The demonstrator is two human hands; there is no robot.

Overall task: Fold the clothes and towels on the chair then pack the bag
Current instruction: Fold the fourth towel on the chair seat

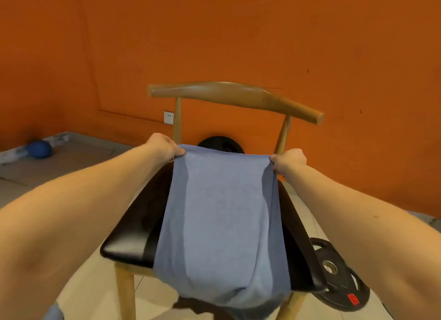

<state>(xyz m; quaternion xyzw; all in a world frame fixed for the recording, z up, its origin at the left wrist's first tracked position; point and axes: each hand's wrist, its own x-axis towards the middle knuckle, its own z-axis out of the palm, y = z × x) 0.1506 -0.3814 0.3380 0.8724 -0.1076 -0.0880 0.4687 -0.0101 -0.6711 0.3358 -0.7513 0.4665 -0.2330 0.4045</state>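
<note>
Blue-grey towel [222, 214] hung stretched over the black seat of the wooden chair [133, 229], its lower end drooping past the seat's front edge. Left hand [164, 146] and right hand [290, 161] each pinched a far corner, fingers clamped on cloth. Beside the chair's right leg lay a weight plate [338, 279].

A wooden chair [133, 226] with a black seat is set on a pale tiled floor [95, 284]. A blue-grey towel [222, 219] is spread along the seat, with its near end hung over the front edge and its far end held up off the seat. 1 black weight plate [338, 279] is seen on the tiles at the seat's right front corner. A 2nd black disc [214, 144] is seen behind the chair, by the orange wall [238, 33]. At far left, a blue ball [40, 149] is rested on a grey mat [59, 167], beside crumpled pale cloth [59, 138].
</note>
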